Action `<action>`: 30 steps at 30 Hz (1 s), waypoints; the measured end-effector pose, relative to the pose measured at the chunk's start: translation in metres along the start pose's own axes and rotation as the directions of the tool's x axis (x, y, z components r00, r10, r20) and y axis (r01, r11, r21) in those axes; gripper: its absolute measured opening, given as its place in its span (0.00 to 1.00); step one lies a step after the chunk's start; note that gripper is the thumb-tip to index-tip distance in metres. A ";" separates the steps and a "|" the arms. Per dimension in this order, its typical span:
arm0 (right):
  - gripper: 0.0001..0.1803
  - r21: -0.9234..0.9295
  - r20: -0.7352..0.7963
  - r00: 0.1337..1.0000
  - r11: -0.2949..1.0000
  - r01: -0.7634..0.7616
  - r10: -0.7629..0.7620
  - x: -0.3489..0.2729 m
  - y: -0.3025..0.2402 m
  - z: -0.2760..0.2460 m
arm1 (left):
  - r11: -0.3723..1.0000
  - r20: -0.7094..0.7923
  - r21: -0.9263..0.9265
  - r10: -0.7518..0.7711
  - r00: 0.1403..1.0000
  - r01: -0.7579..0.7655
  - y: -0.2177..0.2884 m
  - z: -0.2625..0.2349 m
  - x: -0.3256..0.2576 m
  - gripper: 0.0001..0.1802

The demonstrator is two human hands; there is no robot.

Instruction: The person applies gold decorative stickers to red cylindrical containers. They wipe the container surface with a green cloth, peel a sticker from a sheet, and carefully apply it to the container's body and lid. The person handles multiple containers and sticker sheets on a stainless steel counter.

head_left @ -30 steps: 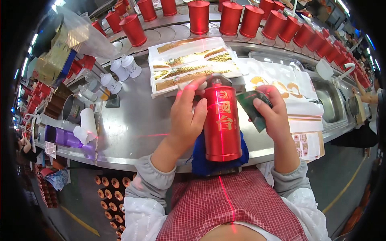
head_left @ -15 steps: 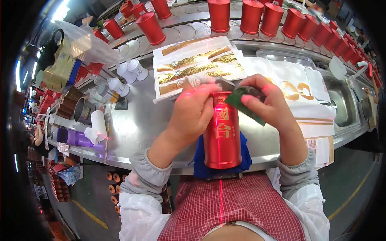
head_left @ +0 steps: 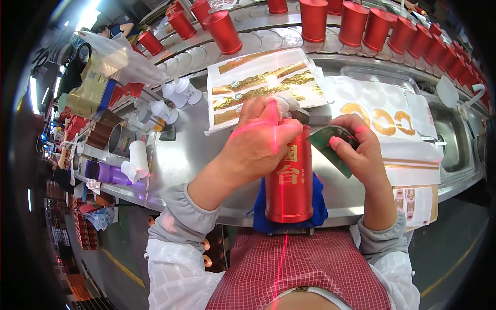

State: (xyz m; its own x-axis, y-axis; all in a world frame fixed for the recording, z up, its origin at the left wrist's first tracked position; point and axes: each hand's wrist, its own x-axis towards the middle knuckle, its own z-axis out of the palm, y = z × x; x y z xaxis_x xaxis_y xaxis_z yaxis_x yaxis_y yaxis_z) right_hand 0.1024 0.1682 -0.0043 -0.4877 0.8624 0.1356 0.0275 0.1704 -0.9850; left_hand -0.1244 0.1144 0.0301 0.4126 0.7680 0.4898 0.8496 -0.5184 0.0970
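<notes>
In front of me lies a red bottle (head_left: 289, 199) with gold lettering, its base toward me, on a blue cloth (head_left: 319, 199). My left hand (head_left: 250, 139) is closed across the bottle's upper part, covering some of the lettering. A whitish wad that looks like cloth (head_left: 283, 105) pokes out beyond its fingers. Just right of the bottle, my right hand (head_left: 366, 155) pinches a thin dark green scraper card (head_left: 323, 140), held slightly apart from the red surface. A red laser line runs down the bottle and over my left hand.
Sheets of gold decals (head_left: 258, 85) lie beyond my hands, with more gold decals (head_left: 385, 120) to the right. Red bottles (head_left: 313, 20) line a conveyor (head_left: 263, 39) at the back. White squeeze bottles (head_left: 182, 93), a grey pot (head_left: 120, 139) and a paper roll (head_left: 138, 157) stand left; a sink (head_left: 457, 139) is right.
My left hand has turned and come down over the bottle's upper front. My right hand has drawn the green card off to the right of the bottle. The view has shifted slightly.
</notes>
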 end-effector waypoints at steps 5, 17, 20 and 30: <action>0.14 -0.040 0.002 0.999 0.999 0.035 -0.035 0.005 -0.002 0.002 | 0.998 -0.006 -0.065 -0.015 1.000 0.015 -0.006 0.002 0.002 0.09; 0.13 -0.020 -0.028 0.996 0.996 0.088 -0.088 0.009 0.004 0.003 | 0.980 0.076 -0.199 0.004 0.997 0.011 -0.015 -0.004 -0.001 0.17; 0.13 -0.005 -0.013 0.995 0.996 0.094 -0.094 0.011 0.003 0.006 | 0.977 -0.012 -0.214 0.003 1.000 -0.005 -0.018 0.000 -0.003 0.18; 0.12 0.000 -0.020 0.992 0.992 0.122 -0.122 0.012 0.003 0.004 | 0.988 0.012 -0.148 0.037 0.999 -0.035 -0.014 -0.005 -0.003 0.20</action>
State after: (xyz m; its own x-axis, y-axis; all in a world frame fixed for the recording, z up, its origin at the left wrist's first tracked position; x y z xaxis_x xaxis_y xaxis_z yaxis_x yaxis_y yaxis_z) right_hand 0.0929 0.1767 -0.0058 -0.4698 0.8445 0.2572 -0.0321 0.2748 -0.9610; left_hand -0.1390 0.1176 0.0314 0.4479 0.7525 0.4828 0.7765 -0.5951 0.2072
